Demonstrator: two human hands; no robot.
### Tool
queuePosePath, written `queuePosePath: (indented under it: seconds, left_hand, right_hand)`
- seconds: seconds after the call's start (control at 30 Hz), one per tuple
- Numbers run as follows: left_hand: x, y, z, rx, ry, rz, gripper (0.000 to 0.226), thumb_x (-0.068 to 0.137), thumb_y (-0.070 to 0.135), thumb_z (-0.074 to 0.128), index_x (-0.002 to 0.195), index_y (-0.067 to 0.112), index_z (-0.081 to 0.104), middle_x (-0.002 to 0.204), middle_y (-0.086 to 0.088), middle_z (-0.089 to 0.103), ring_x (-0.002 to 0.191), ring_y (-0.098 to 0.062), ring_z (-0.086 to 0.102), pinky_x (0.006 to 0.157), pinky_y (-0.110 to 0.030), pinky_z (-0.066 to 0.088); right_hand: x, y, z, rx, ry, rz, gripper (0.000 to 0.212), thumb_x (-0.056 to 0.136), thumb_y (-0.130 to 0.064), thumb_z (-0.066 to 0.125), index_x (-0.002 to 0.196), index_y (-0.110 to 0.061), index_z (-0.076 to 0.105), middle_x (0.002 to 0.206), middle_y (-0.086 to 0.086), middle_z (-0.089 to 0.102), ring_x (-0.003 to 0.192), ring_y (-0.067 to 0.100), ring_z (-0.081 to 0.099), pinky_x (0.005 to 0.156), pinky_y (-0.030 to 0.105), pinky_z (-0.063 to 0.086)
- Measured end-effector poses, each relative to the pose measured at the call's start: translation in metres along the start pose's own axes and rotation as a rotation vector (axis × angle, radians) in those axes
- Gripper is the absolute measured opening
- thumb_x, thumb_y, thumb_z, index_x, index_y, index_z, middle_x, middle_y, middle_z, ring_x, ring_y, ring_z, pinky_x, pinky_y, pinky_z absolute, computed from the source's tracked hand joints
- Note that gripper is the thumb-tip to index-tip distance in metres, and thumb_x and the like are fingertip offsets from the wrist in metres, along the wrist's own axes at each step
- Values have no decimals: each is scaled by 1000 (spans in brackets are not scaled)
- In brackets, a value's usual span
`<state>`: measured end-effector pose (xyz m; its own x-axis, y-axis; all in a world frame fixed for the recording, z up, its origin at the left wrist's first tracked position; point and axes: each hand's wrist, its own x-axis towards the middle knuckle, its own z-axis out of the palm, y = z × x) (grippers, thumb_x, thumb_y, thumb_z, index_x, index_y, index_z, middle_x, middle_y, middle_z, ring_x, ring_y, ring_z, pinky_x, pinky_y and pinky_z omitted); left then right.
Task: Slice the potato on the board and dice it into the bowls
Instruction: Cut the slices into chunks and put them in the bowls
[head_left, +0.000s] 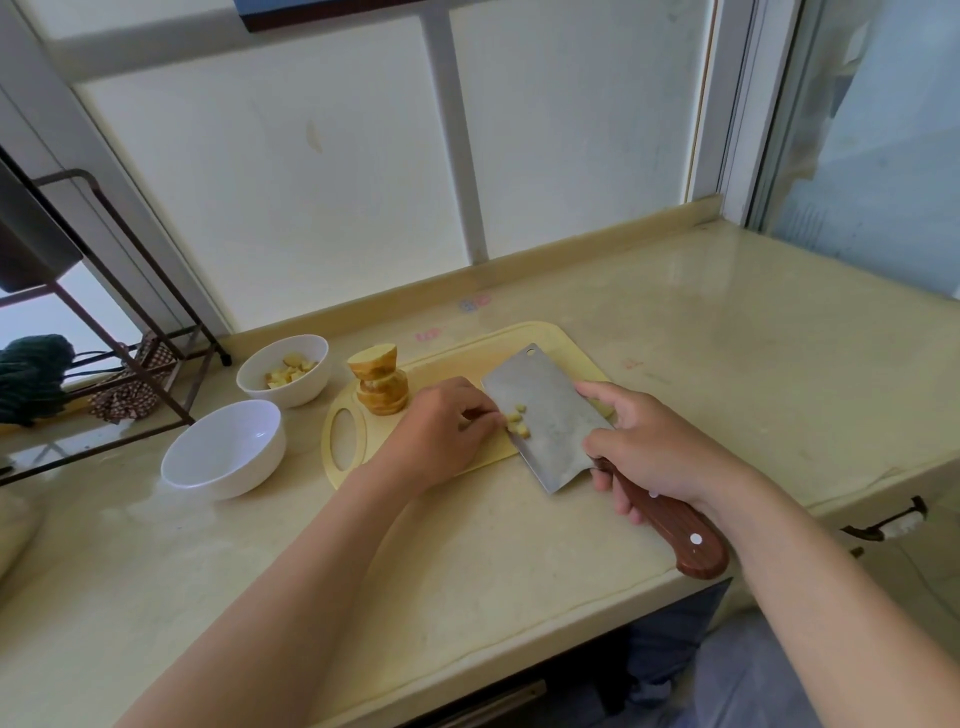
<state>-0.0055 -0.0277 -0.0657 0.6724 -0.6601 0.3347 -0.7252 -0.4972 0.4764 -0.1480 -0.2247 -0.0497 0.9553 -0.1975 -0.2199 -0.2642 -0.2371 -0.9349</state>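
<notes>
The right hand (654, 447) has a tight grip on the knife (545, 415). Its fingers are wrapped round the brown handle and the thumb lies along the top of the blade. The blade is tipped over with its wide side up and its sharp edge down on the board (384, 441). I think that is so it can work like a scoop. A few potato bits (519, 421) sit on it.

The left hand (447, 426) is at 9 o'clock from the blade, with its fingers bent and the tips right at the bits. I cannot tell if it pinches them or just pushes them on.

The knife runs long from 11 o'clock, at its far end, to 5 o'clock, where the handle sticks out over the worktop (467, 571).

The rest of the potato (382, 382) is a stack of slices at the board's 10 o'clock corner. It stands tall like a little tower, out of the knife's way.

Off the board at 9 o'clock are two bowls. The far bowl (306, 387) has bits in it. The near bowl (249, 478) looks bare inside, so the scoop may go there.
</notes>
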Motion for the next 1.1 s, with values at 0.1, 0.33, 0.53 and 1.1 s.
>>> queuePosePath:
  seconds: [0.1,0.33,0.53,1.1]
  left_hand:
    - [-1,1,-6,-9,27,-26,9,93,20,64,91,19,73,87,8,64,76,-1,55,69,-17,43]
    - [-8,16,-60,-139,197,-64,7,95,23,61,101,20,65,82,10,65,72,-2,58,66,-11,46]
    - [-9,-17,-120,57,340,-37,26,95,31,57,116,17,63,93,13,64,86,-3,61,76,-27,53]
    - [-11,-158,-184,88,314,-245,43,96,37,53,134,17,56,129,3,57,118,-9,52,101,-27,41]
  right_hand:
    - [-1,-2,-1,20,-7,7,74,92,-1,49,154,-41,39,63,9,65,46,24,56,44,31,48]
    - [2,-19,-8,190,68,2,58,97,1,51,147,-30,50,61,11,62,39,21,51,36,26,41]
    - [20,-76,25,209,22,-129,57,96,2,50,139,-36,54,63,13,60,41,23,51,39,26,42]
    - [133,-207,170,-268,-170,-197,64,94,1,42,150,-29,41,76,15,73,47,21,62,46,29,52]
